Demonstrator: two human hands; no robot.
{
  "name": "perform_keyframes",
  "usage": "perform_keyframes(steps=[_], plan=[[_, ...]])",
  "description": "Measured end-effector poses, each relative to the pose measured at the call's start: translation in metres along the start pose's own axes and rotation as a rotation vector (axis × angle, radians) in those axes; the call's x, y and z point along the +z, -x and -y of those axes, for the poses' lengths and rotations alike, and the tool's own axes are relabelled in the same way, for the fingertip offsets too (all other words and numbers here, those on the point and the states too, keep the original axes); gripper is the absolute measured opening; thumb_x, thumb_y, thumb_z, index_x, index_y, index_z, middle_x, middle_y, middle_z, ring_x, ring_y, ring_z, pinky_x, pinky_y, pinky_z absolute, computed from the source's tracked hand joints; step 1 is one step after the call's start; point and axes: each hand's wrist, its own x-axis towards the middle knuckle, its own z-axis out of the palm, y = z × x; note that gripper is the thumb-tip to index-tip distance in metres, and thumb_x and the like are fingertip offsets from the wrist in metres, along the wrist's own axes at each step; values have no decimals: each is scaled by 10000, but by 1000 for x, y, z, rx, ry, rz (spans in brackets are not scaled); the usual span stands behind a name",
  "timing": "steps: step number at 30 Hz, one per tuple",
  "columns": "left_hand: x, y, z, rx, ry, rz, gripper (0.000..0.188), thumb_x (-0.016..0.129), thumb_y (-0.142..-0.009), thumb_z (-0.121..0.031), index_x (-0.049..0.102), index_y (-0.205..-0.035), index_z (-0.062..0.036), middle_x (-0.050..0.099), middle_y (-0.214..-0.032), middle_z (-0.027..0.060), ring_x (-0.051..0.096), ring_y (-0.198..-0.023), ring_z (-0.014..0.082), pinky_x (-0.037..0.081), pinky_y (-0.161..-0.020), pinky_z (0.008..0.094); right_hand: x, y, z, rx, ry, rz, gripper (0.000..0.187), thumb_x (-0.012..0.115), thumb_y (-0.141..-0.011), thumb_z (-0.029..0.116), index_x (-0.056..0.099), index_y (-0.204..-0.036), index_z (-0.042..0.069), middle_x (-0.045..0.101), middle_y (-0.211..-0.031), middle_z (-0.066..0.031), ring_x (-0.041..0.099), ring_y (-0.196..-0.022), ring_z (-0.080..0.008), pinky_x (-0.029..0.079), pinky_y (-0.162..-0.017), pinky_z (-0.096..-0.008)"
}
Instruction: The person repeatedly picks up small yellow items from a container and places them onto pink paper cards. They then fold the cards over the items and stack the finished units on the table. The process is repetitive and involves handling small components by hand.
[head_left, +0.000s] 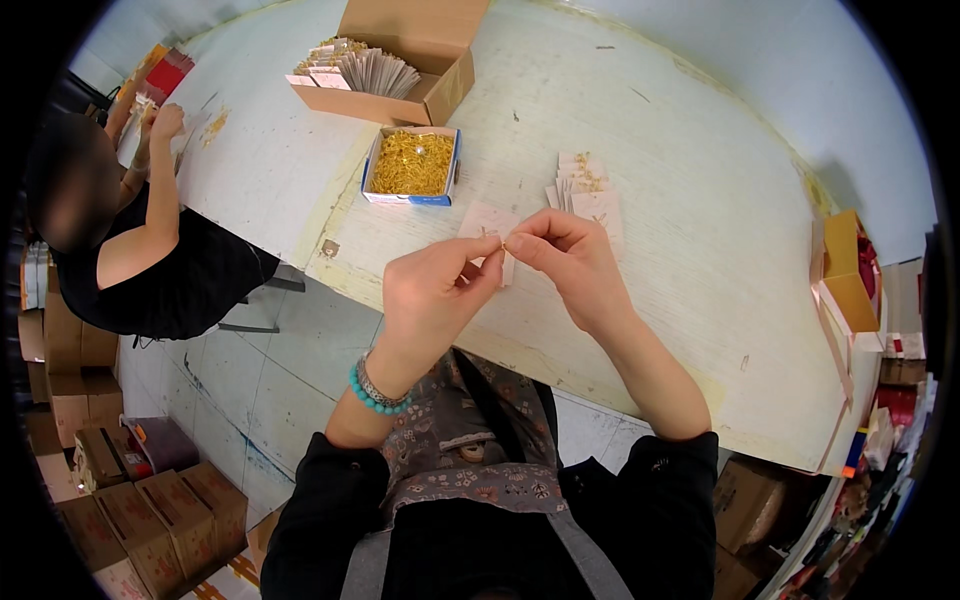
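My left hand (440,290) and my right hand (570,262) meet over the table, thumbs and forefingers pinched together. Between the fingertips shows a tiny gold piece (504,246), too small to name exactly. Just beneath lies a pale pink card (484,219), partly covered by my hands. To its right is a fanned stack of pale pink cards (602,209) with small gold fastenings. Beyond my left hand stands a blue-and-white box (414,199) filled with thin gold pieces (410,165); a small round silvery thing rests on them.
An open cardboard box (440,100) at the back holds many upright cards (375,72). At the left a co-worker (150,230) works at the same white table (690,260). A yellow-brown box (848,270) stands at the right edge. Cardboard cartons (165,515) sit on the floor at lower left.
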Motion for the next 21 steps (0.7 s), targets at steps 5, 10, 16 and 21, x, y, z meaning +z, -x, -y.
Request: perform_keyframes(steps=[5,10,16,21], plan=[[0,0,-1,-113,122,2,166,735,-738,-1,676,-894,-7,678,-753,96,628,-558,104,492,-503,208,-3,-2,-5,29,-71,13,109,653,-858,113,643,-815,13,620,-771,16,530,-731,-43,428,-661,-210],[-8,7,14,-282,-47,73,224,726,-782,-76,650,-975,10,693,-798,71,620,-617,95,469,-529,223,-4,-6,4,-56,219,-147,70,609,-850,67,625,-832,1,632,-781,-15,531,-696,-50,431,-647,-205],[11,7,48,-334,-516,228,336,764,-718,-291,634,-892,-34,644,-746,89,620,-680,194,479,-603,303,-17,-15,9,23,458,-145,96,640,-811,93,620,-802,0,665,-776,-38,576,-689,-51,460,-622,-206],[-2,-9,61,-587,-282,371,254,712,-760,-297,643,-815,-59,662,-728,78,636,-684,231,474,-598,340,-23,-17,-12,36,471,-113,170,672,-773,170,637,-785,4,647,-715,-21,563,-637,-66,456,-582,-234]])
